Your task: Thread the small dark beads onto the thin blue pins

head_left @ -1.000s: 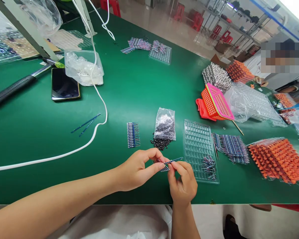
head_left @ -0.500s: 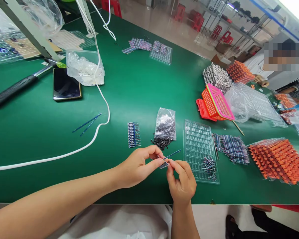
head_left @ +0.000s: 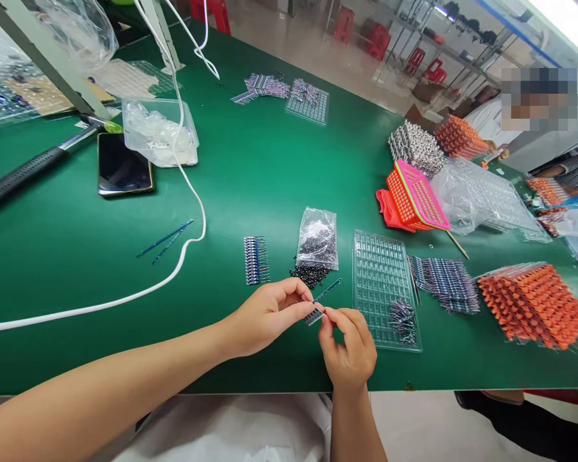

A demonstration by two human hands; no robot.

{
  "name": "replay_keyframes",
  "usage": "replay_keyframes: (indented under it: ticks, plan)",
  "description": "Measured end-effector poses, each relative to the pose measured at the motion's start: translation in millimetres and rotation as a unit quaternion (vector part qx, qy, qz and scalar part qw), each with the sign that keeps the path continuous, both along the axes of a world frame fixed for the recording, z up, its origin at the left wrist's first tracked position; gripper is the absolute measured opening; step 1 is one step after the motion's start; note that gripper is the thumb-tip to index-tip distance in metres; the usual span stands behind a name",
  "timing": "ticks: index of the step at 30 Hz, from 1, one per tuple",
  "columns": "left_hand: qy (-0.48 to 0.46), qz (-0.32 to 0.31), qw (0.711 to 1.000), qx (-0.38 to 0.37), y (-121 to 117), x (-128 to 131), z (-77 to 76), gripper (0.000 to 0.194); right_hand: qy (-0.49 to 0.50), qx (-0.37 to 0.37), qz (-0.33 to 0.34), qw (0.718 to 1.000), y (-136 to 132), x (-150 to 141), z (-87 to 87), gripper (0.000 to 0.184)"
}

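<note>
My left hand [head_left: 264, 317] is closed, thumb and fingers pinching a narrow blue strip [head_left: 328, 290] that carries a row of small thin pieces. One end of the strip sticks out up and to the right. My right hand [head_left: 350, 350] pinches at the near side of the strip; what lies between its fingertips is too small to make out. Just beyond the hands, small dark beads [head_left: 309, 276] spill from a clear plastic bag [head_left: 318, 237]. A finished-looking row of pieces on a blue strip [head_left: 256, 260] lies to the left. Right of my hands is a clear compartment tray [head_left: 378, 282] with loose wire-ended pieces [head_left: 403, 319].
Stacked strips [head_left: 446, 284] and an orange pile [head_left: 534, 305] lie at right, below a pink-and-orange basket [head_left: 417, 196]. At left are loose blue strips [head_left: 165, 239], a white cable [head_left: 125, 298], phone [head_left: 125, 163], hammer [head_left: 29, 173] and plastic tub [head_left: 161, 131]. Another person sits at far right.
The held strip has turned slightly and its protruding end looks shorter. Both hands stay close together at nearly the same spot. The whole view has shifted a little.
</note>
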State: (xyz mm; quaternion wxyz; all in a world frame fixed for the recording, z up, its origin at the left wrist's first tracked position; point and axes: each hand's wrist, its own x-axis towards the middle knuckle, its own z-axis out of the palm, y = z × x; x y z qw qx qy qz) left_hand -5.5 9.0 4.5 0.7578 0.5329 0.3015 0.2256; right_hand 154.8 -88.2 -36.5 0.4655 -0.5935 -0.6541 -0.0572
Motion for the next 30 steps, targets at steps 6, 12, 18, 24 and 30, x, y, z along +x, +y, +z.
replay_keyframes:
  ticks: [6, 12, 18, 24, 30]
  plan:
    - [-0.019, 0.024, 0.997, -0.071, -0.8, 6.1, -3.6, 0.016, 0.154, -0.064, -0.015, 0.986, -5.2, -2.1, 1.1, 0.018]
    - [-0.019, 0.037, 0.996, -0.073, -2.4, 8.2, -5.2, 0.016, 0.250, -0.105, 0.004, 0.963, -7.6, -1.5, 3.0, 0.013]
    - [-0.010, 0.042, 0.997, -0.059, -3.9, 7.3, -8.4, 0.015, 0.273, -0.113, 0.010, 0.955, -7.4, -1.6, 2.1, 0.012]
    - [-0.008, 0.043, 0.998, -0.053, -3.8, 7.6, -9.7, 0.014, 0.275, -0.117, 0.009, 0.954, -7.7, -1.9, 1.9, 0.012]
    - [-0.008, 0.044, 0.998, -0.054, -3.3, 8.0, -6.5, 0.011, 0.284, -0.111, 0.009, 0.952, -7.7, -2.0, 1.3, 0.013]
